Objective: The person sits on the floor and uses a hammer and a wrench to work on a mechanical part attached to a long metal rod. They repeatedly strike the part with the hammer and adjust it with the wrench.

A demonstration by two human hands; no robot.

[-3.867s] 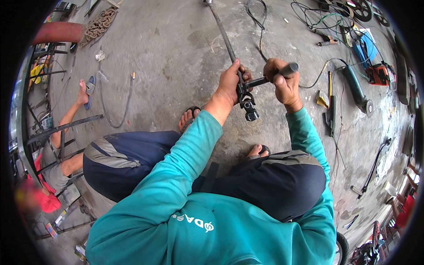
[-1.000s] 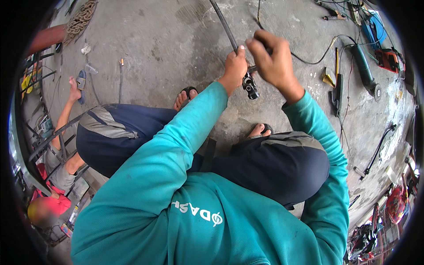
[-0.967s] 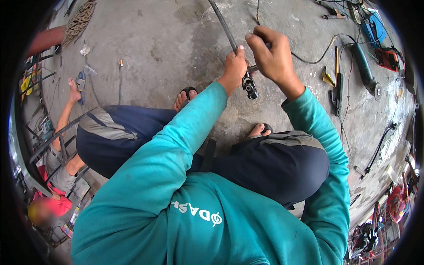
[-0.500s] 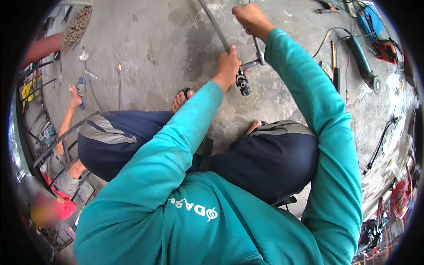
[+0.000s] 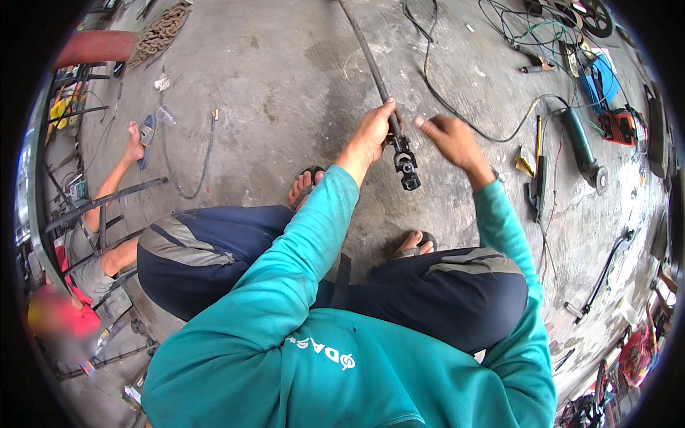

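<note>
My left hand [image 5: 373,131] grips a long dark metal shaft [image 5: 367,53] just above the black universal joint [image 5: 407,167] at its lower end. The shaft runs away from me toward the top of the view. My right hand [image 5: 448,137], slightly blurred, is a little right of the shaft, thumb out and fingers loosely bent and apart, with nothing visible in it. A black cable [image 5: 488,136] lies on the concrete beyond it.
An angle grinder [image 5: 581,146], a yellow-and-black tool [image 5: 539,139], tangled cables and a red-black machine [image 5: 617,128] lie at right. At left are a metal frame [image 5: 107,201], a chain [image 5: 160,34], a red tube [image 5: 93,50] and another person's bare leg [image 5: 114,185].
My right hand held a dark bar tool with a crosspiece at the joint, raised half a second ago; now it is lower, without that tool visible. My left hand still grips the shaft.
</note>
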